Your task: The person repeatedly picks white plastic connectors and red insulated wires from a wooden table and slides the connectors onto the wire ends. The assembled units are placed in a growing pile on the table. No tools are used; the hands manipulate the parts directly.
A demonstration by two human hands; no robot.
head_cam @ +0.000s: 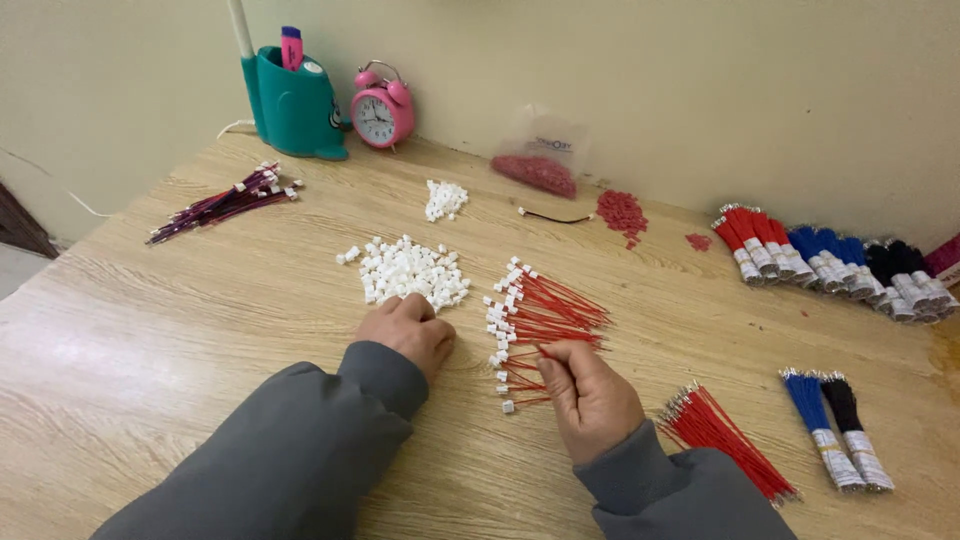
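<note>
The left hand [407,333] hides its own fingertips and the near edge of the white connector pile [411,270], the right hand's [586,393] pinch covers the red wire's [560,348] end, and both sleeves run off the bottom edge

Table [150,330] seen in light wood grain. Connector pile [410,270] white. Loose wires [545,315] red, white-tipped. Bundles at right [835,262] red, blue, black, wrapped in white labels. Clock [382,108] pink, holder [295,100] teal. Sleeves [330,430] grey. Wire bunch [222,205] at far left dark purple-red.
</note>
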